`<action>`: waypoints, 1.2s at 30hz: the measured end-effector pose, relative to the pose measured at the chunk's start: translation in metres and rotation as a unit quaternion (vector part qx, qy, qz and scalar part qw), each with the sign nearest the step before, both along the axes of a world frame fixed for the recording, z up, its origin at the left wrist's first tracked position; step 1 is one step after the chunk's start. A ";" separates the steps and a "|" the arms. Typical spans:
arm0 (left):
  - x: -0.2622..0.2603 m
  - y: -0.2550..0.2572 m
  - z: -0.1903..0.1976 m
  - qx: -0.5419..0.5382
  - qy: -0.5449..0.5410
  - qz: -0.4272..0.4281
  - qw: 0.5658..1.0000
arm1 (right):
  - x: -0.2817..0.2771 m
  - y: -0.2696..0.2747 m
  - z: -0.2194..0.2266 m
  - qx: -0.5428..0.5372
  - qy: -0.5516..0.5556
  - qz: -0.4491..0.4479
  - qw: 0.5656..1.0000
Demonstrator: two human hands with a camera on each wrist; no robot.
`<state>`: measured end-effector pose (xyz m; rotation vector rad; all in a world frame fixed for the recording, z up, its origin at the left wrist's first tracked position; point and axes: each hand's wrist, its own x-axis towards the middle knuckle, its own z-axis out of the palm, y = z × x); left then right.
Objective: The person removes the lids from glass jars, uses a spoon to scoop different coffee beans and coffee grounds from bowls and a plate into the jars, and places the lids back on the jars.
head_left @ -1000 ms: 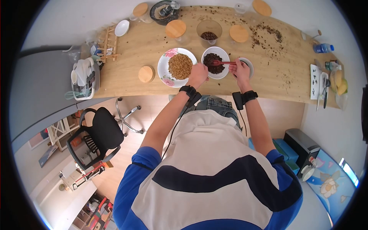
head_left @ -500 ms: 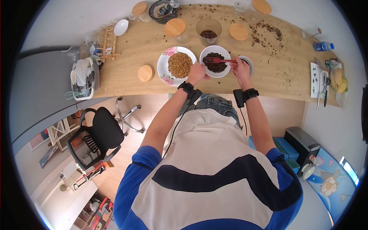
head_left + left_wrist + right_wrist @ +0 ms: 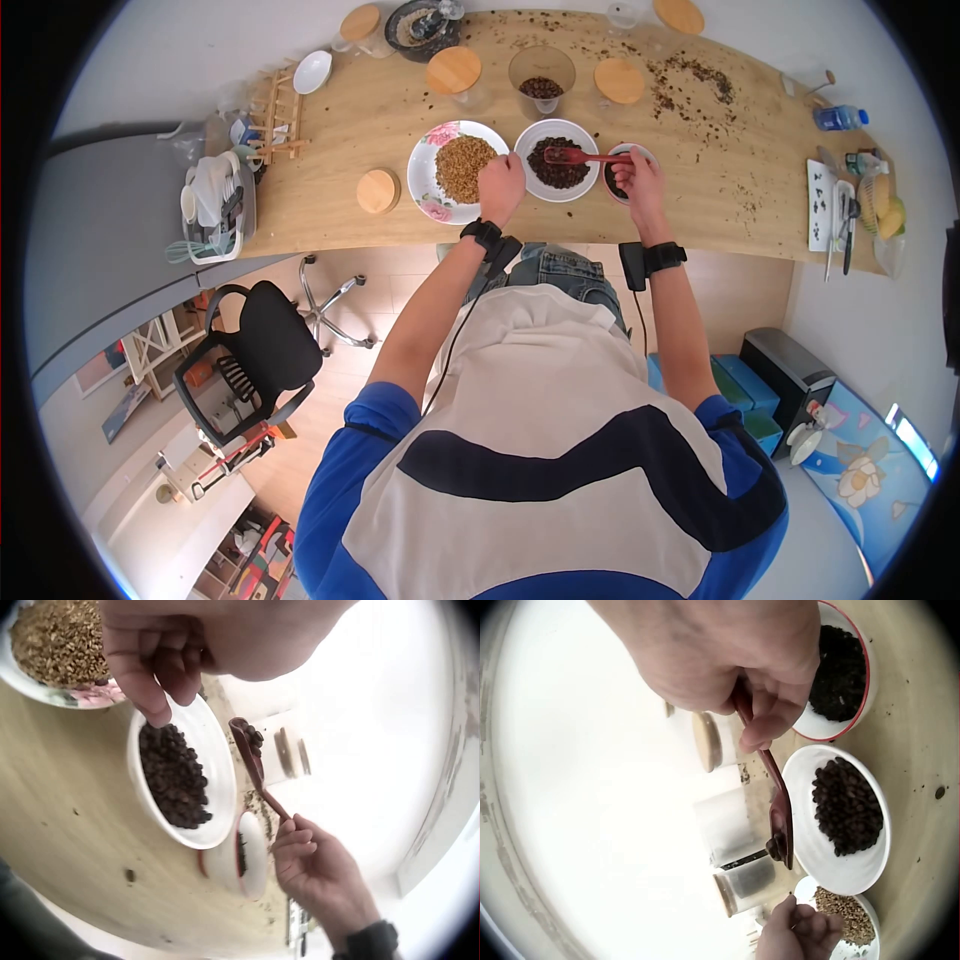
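My right hand (image 3: pixel 641 183) grips the handle of a dark red spoon (image 3: pixel 780 814). The spoon holds a few dark beans and is raised over a white bowl (image 3: pixel 221 776), overlapping it in the head view. Dark roasted coffee beans (image 3: pixel 845 806) lie in the bowl. At the bowl's left side my left hand (image 3: pixel 502 186) hovers with loosely curled fingers, the fingertips overlapping the rim in the left wrist view. Beneath it is a floral plate (image 3: pixel 441 210) heaped with golden grain (image 3: pixel 463 168). Under my right hand stands a small red-rimmed bowl (image 3: pixel 868 675) holding dark, leafy bits.
Behind the bowl stand a clear container (image 3: pixel 541 65) with beans and lidded jars (image 3: pixel 453 70). A dark mortar (image 3: pixel 408 40) is at the back left. Brown crumbs (image 3: pixel 695 85) litter the table's back right. A round wooden lid (image 3: pixel 377 190) lies left of the plate.
My left hand has drawn back leftward from the bowl's rim over the plate. My right hand has shifted slightly right with the spoon, and more of the small red-rimmed bowl shows.
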<state>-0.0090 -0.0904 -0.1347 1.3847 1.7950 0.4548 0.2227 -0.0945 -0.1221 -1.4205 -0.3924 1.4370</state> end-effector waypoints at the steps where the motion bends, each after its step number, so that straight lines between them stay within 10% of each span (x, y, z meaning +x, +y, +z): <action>1: 0.005 0.003 0.002 -0.032 -0.160 0.111 0.980 | -0.001 0.000 0.008 0.009 -0.008 0.002 1.000; 3: 0.011 0.010 0.007 -0.060 -0.316 0.219 0.921 | -0.003 0.001 0.021 0.011 -0.018 0.000 1.000; 5: 0.016 0.019 0.025 -0.207 -0.595 0.431 0.647 | -0.007 0.002 0.035 0.014 -0.027 -0.003 1.000; 15: 0.044 0.060 0.071 -0.066 -0.821 0.366 0.432 | -0.035 0.022 0.091 0.071 0.016 -0.024 0.997; 22: 0.022 0.100 0.073 0.058 -0.723 0.381 0.573 | -0.051 0.051 0.095 0.095 0.047 -0.058 0.993; 30: -0.005 0.100 0.068 0.072 -0.685 0.435 0.580 | -0.047 0.079 0.071 0.131 0.014 -0.039 0.991; 36: -0.029 0.072 0.027 -0.022 -0.547 0.302 0.780 | -0.045 0.073 0.077 0.156 -0.060 -0.023 0.986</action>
